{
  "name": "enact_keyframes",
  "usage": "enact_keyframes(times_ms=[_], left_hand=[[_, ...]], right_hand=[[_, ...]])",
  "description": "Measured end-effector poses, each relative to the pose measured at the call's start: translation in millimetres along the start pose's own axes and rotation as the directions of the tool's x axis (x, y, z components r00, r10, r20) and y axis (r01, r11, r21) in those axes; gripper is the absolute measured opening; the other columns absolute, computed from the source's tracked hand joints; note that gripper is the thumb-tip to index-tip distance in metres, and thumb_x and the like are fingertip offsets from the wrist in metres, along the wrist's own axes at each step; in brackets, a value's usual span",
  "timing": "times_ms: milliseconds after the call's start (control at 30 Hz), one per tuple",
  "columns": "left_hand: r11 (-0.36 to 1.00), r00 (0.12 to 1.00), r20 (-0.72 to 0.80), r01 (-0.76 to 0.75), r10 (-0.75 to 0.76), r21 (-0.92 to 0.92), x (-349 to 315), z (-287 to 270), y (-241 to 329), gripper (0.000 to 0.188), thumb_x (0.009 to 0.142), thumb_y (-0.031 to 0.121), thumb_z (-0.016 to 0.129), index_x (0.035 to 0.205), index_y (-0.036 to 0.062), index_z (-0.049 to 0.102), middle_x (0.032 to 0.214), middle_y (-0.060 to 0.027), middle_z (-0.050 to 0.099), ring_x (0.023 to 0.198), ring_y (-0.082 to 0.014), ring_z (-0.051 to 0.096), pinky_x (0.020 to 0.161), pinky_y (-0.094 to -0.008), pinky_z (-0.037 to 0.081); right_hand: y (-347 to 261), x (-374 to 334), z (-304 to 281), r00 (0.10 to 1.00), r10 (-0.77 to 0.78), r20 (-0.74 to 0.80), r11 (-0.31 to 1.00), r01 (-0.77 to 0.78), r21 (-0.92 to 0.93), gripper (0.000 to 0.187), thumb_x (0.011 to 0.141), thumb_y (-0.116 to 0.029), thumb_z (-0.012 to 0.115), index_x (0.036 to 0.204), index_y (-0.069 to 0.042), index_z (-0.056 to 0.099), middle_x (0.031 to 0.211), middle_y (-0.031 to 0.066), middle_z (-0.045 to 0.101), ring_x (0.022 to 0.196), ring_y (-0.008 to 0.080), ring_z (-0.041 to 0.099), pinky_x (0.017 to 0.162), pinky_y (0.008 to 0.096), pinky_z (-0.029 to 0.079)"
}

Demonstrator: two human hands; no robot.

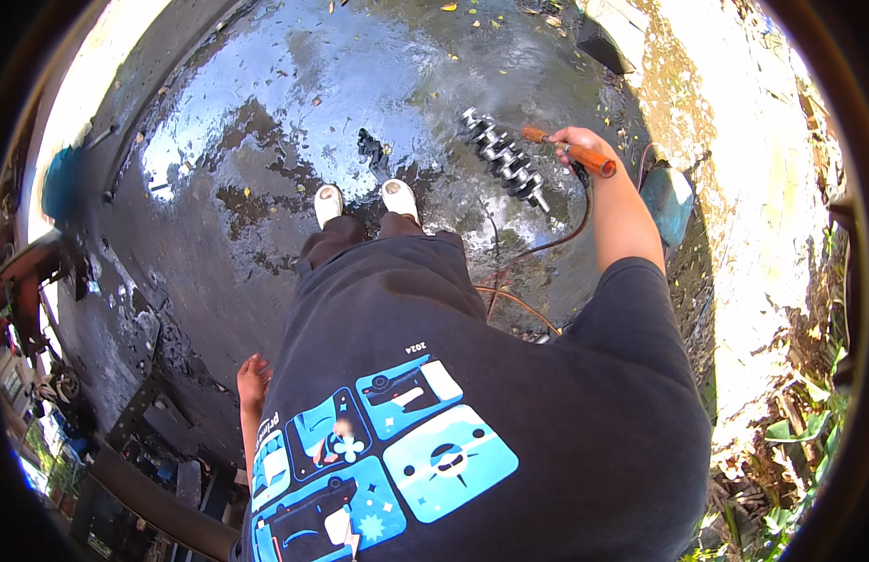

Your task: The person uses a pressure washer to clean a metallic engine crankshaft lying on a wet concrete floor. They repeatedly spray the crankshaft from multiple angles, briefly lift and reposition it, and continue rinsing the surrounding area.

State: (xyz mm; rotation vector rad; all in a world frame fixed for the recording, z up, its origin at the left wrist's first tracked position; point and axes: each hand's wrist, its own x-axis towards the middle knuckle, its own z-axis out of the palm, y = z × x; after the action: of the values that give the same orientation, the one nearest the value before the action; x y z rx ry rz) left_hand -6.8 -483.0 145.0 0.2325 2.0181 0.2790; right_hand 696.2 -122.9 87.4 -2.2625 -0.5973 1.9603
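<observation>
One orange spray gun (595, 163) is gripped in the right hand (584, 142) near the crankshaft (505, 159) on wet ground (209, 234); the left hand (254, 377) hangs loose, empty. Rinsing seems underway, its remainder unclear.

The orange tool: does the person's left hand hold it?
No, the right hand grips the orange tool, away from the left hand.

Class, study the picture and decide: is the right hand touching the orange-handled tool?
Touching. The head view shows the right hand closed around the middle of the orange-handled tool.
</observation>
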Motion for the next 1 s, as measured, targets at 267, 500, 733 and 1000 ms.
enact_keyframes(times_ms=[267, 500, 733, 1000], left_hand=[[0.977, 0.984, 0.147, -0.124, 0.099, 0.172, 73, -29, 60, 0.039, 0.088, 0.035, 0.054, 0.114, 0.0066, 0.056, 0.093, -0.0061, 0.061, 0.066, -0.0144, 0.054, 0.057, -0.0254, 0.042], [0.964, 0.947, 0.269, -0.222, 0.177, 0.148, 169, -63, 173, 0.04, 0.088, 0.035, 0.055, 0.117, 0.0075, 0.053, 0.1, -0.0063, 0.059, 0.073, -0.0165, 0.059, 0.06, -0.0305, 0.046], [0.934, 0.911, 0.35, -0.298, 0.217, 0.198, 256, -131, 210, 0.043, 0.088, 0.037, 0.052, 0.12, 0.0085, 0.052, 0.107, -0.008, 0.058, 0.08, -0.0189, 0.057, 0.068, -0.0333, 0.045], [0.939, 0.943, 0.331, -0.144, 0.035, 0.312, 309, -185, 192, 0.041, 0.087, 0.035, 0.053, 0.117, 0.0076, 0.052, 0.098, -0.0072, 0.059, 0.072, -0.018, 0.058, 0.059, -0.0325, 0.046]], right_hand=[[90, 2, 115, 0.971, -0.221, -0.089, 0.928, 0.182, -0.325, 0.02, 0.075, -0.015, 0.06, 0.085, 0.002, 0.064, 0.066, 0.0099, 0.064, 0.055, 0.0169, 0.059, 0.054, 0.0316, 0.046], [145, -55, 266, 0.898, -0.179, -0.402, 0.956, 0.255, 0.145, 0.044, 0.072, -0.014, 0.068, 0.112, 0.002, 0.06, 0.065, 0.0063, 0.061, 0.05, 0.0121, 0.055, 0.051, 0.028, 0.045], [138, -79, 370, 0.846, -0.06, -0.529, 0.895, 0.28, 0.347, 0.045, 0.074, -0.01, 0.065, 0.117, 0.002, 0.058, 0.068, 0.0062, 0.062, 0.052, 0.0109, 0.055, 0.05, 0.0274, 0.044], [113, -104, 449, 0.823, -0.006, -0.568, 0.814, 0.334, 0.475, 0.034, 0.077, -0.009, 0.065, 0.106, 0.006, 0.059, 0.07, 0.006, 0.061, 0.053, 0.0118, 0.056, 0.05, 0.0263, 0.044]])
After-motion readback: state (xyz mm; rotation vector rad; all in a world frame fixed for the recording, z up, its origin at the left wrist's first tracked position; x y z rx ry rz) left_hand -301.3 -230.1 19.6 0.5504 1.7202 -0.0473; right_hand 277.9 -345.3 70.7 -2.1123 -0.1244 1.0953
